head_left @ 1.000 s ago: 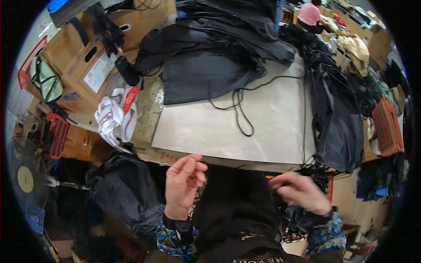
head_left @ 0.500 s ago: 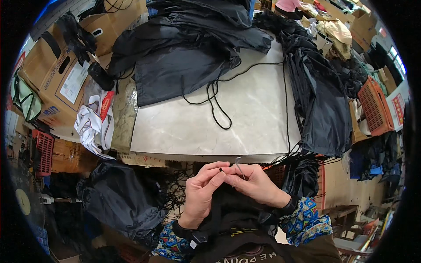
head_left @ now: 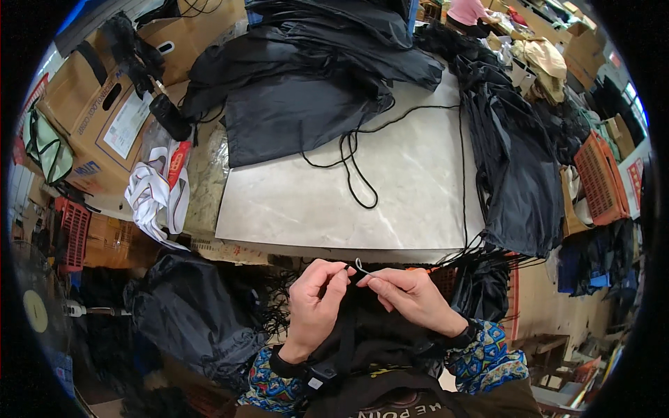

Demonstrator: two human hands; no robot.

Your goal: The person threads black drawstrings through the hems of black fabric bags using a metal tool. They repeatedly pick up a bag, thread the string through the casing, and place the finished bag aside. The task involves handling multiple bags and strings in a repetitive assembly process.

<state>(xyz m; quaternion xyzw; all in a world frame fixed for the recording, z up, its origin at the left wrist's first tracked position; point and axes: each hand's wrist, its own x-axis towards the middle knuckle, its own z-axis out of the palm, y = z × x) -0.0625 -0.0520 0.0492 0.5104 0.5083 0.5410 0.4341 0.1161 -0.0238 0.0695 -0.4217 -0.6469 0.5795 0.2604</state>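
Note:
In front of the table's near edge, my left hand (head_left: 315, 306) is closed, pinching a small black cord end (head_left: 348, 267) between thumb and fingertips. My right hand (head_left: 414, 298) grips a thin grey metal wire tool with a looped end (head_left: 359, 264). The loop points toward the left hand, close beside the cord end; I cannot tell whether they touch. Beyond both hands, a black fabric bag (head_left: 300, 115) lies on the pale tabletop (head_left: 293, 202), its black drawcord (head_left: 364, 188) looped over the surface.
More black bags (head_left: 519, 167) hang over the table's right side. A cardboard box (head_left: 97, 125) and white straps (head_left: 155, 198) are at the left. Black fabric (head_left: 195, 306) is heaped lower left. An orange plastic crate (head_left: 601, 180) stands far right. A person in pink (head_left: 468, 10) is in the distance.
My hands have drawn slightly apart. The wire tool has tilted over, its loop now leaning toward the left hand. The whole view has shifted a little.

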